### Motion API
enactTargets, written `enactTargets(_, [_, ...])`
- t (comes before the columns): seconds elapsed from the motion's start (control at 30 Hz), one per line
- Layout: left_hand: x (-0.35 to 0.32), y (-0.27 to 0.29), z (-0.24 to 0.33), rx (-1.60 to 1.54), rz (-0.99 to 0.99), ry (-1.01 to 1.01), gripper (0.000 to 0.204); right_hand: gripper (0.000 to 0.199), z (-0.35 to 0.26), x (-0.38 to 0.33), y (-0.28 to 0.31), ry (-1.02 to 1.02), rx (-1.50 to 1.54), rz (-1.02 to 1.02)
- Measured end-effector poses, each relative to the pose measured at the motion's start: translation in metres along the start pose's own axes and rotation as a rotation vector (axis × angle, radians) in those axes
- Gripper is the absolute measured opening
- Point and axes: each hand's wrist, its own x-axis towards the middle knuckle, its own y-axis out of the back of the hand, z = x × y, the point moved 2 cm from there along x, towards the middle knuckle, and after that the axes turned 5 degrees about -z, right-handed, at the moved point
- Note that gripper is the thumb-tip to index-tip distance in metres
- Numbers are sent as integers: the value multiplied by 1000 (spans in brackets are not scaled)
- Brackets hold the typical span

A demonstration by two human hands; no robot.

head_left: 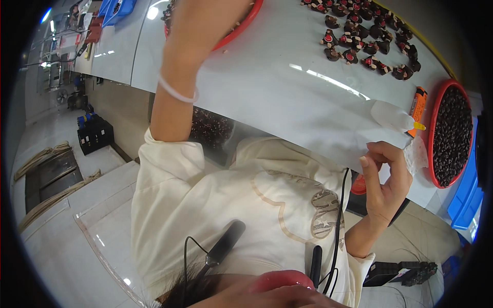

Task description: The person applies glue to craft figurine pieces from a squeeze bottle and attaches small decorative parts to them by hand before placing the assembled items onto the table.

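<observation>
My right hand [389, 179] is raised by the table's near edge. Its fingers are curled, with thumb and forefinger tips close together; anything between them is too small to make out. Just beyond it lies a white squeeze bottle [391, 117] with a yellow tip, beside an orange box [418, 105] and some crumpled clear plastic [415, 154]. My left arm stretches across the far left of the table, a pale band round it. The left hand [210, 23] is over a red-rimmed round tray [250, 19] of small dark pieces, its fingers cut off by the upper edge.
Small dark-brown figures [354, 43] with red and tan parts stand in rows at the back. A red round tray [433, 154] full of dark pieces sits at the right edge, near a blue bin [465, 203]. A black crate [96, 134] rests on the floor, left.
</observation>
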Motion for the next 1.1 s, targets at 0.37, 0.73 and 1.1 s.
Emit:
enactTargets(0.37, [22, -43, -25, 170, -464, -81, 27, 12, 8, -4, 24, 34, -71, 55])
enactTargets(0.73, [-74, -85, -1, -1041, -348, -236, 20, 36, 22, 35, 18, 98, -195, 27])
enactTargets(1.1, [-99, -122, 8, -1522, -433, 58, 21, 51, 21, 8, 63, 45, -118, 31])
